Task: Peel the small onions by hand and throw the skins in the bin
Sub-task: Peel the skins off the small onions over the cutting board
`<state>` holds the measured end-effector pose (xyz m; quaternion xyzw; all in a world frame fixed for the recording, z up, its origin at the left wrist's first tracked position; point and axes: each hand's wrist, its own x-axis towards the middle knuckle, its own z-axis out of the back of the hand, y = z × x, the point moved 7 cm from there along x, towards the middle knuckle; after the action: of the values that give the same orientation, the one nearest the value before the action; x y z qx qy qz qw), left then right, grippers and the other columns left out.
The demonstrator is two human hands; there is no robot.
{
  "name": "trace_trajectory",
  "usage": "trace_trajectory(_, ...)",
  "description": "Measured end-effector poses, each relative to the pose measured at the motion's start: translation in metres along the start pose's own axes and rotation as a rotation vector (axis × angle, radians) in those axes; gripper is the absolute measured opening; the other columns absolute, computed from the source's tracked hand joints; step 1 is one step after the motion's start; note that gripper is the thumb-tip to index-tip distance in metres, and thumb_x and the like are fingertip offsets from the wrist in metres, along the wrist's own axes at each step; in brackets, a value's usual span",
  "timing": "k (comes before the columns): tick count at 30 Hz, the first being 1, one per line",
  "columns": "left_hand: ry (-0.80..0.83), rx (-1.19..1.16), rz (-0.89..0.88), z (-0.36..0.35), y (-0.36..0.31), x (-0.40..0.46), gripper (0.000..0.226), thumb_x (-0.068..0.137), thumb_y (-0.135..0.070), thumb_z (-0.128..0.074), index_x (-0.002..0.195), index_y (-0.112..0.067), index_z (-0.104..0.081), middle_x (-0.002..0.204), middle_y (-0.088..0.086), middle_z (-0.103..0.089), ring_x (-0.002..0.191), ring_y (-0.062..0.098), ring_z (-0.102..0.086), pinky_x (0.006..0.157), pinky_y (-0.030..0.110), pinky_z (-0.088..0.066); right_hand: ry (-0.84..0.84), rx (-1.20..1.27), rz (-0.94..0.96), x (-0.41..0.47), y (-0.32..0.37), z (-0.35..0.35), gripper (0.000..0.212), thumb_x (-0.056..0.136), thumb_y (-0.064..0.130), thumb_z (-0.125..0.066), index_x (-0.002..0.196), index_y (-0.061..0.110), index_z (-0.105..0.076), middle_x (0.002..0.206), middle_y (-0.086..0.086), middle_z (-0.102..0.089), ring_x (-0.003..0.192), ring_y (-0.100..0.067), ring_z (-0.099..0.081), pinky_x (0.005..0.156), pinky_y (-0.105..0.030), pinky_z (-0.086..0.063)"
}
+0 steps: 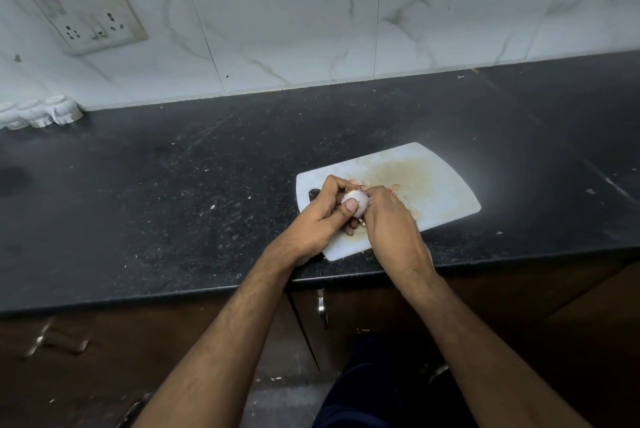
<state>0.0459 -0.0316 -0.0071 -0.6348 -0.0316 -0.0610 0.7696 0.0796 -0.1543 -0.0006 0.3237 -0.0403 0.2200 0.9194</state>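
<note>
Above the near left part of the white cutting board [436, 185], the left hand [322, 216] holds one small onion [354, 202]; its grip is curled round the bulb, thumb pressed on the pale front and fingers wrapped behind; the right hand [388, 220] meets the onion from the board's right side, its fingertips bunched against the bulb and apparently pinching at skin, though the pinch itself is hidden behind the knuckles; a few pinkish skin scraps [358, 182] lie on the board just beyond the hands; the board sits on the dark bench [156, 192], its near corner close to the bench edge; no bin shows anywhere in view. The bulb already looks largely bare and pale, so the step seems near its end; to finish it well, keep the left thumb steady, turn the bulb a little, catch the loose edge near the root end and pull along the bulb rather than across it; keep the work over the board so the scraps gather for binning.
</note>
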Motion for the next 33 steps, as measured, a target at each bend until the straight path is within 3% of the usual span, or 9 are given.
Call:
trace_trajectory(3,-0.03,-0.003,-0.001,0.001,0.001,-0.001,0.018,0.11,-0.015,-0.045,0.127,-0.009,-0.046,0.098,0.003,-0.066,0.081,0.01,-0.063,0.08,0.027,-0.056,-0.013,0.096,-0.006,0.004,-0.004,0.005,0.021,0.107,0.024,-0.037,0.115,0.016,-0.055,0.096,0.001,-0.061,0.081,-0.012,-0.057,0.07,-0.033,-0.051)
trace_trajectory(7,-0.052,-0.002,0.008,0.001,0.001,-0.002,0.025,0.11,-0.015,-0.044,0.134,-0.008,-0.047,0.115,0.022,-0.066,0.086,0.018,-0.066,0.087,0.032,-0.057,-0.082,0.231,0.006,0.001,-0.011,0.01,0.023,0.108,0.028,-0.037,0.109,0.02,-0.058,0.089,0.012,-0.061,0.082,-0.006,-0.06,0.064,-0.018,-0.045)
trace_trajectory(12,-0.079,0.046,0.028,0.001,-0.002,-0.004,0.035,0.112,-0.018,-0.044,0.146,-0.013,-0.051,0.119,0.018,-0.067,0.091,0.018,-0.066,0.087,0.028,-0.055,-0.059,0.206,0.095,-0.005,-0.004,0.007,0.041,0.108,0.045,-0.035,0.133,0.022,-0.057,0.119,0.007,-0.064,0.103,-0.006,-0.059,0.088,-0.025,-0.051)
trace_trajectory(15,-0.107,0.073,0.03,-0.002,-0.005,-0.008,0.049,0.102,-0.031,-0.065,0.147,-0.018,-0.052,0.131,0.004,-0.064,0.113,0.011,-0.066,0.099,0.033,-0.056,-0.091,0.211,0.128,-0.009,-0.001,0.01,0.032,0.107,0.026,-0.044,0.136,0.023,-0.058,0.122,0.005,-0.063,0.106,-0.008,-0.059,0.094,-0.029,-0.053)
trace_trajectory(19,-0.153,0.018,0.029,0.002,0.0,-0.007,0.062,0.083,-0.027,-0.083,0.139,-0.012,-0.061,0.142,0.005,-0.062,0.132,0.023,-0.061,0.113,0.052,-0.048,-0.07,0.163,0.167,-0.016,0.005,0.01,0.038,0.102,0.009,-0.047,0.136,0.022,-0.057,0.118,0.002,-0.062,0.103,-0.013,-0.059,0.091,-0.035,-0.054)
trace_trajectory(21,-0.146,-0.009,0.05,0.002,0.002,-0.007,0.064,0.083,-0.016,-0.082,0.142,-0.009,-0.058,0.143,0.005,-0.062,0.131,0.02,-0.062,0.114,0.049,-0.048,-0.074,0.165,0.165,-0.015,0.005,0.01,0.041,0.101,0.005,-0.046,0.138,0.019,-0.057,0.122,-0.001,-0.062,0.106,-0.016,-0.059,0.094,-0.037,-0.054)
trace_trajectory(25,-0.143,0.033,0.066,0.001,0.0,-0.008,0.074,0.085,-0.024,-0.081,0.15,-0.008,-0.05,0.141,0.005,-0.066,0.131,0.02,-0.063,0.115,0.045,-0.048,-0.078,0.129,0.196,-0.016,0.007,0.008,0.049,0.102,0.004,-0.045,0.147,0.022,-0.05,0.131,0.003,-0.06,0.111,-0.002,-0.051,0.099,-0.018,-0.041)
trace_trajectory(29,-0.132,0.135,0.083,-0.001,-0.002,-0.009,0.078,0.092,-0.035,-0.074,0.159,-0.013,-0.039,0.145,-0.002,-0.063,0.134,0.01,-0.059,0.116,0.036,-0.046,-0.079,0.126,0.215,-0.017,0.007,0.008,0.048,0.103,0.007,-0.043,0.149,0.019,-0.048,0.139,-0.001,-0.058,0.125,-0.019,-0.056,0.106,-0.035,-0.048)
trace_trajectory(33,-0.15,0.244,0.029,0.001,-0.006,-0.008,0.072,0.1,-0.037,-0.065,0.161,-0.018,-0.033,0.147,-0.008,-0.059,0.133,-0.001,-0.056,0.114,0.023,-0.043,-0.033,0.074,0.199,-0.017,0.009,0.004,0.047,0.104,0.01,-0.043,0.151,0.014,-0.043,0.143,-0.006,-0.057,0.127,-0.023,-0.056,0.105,-0.038,-0.049)
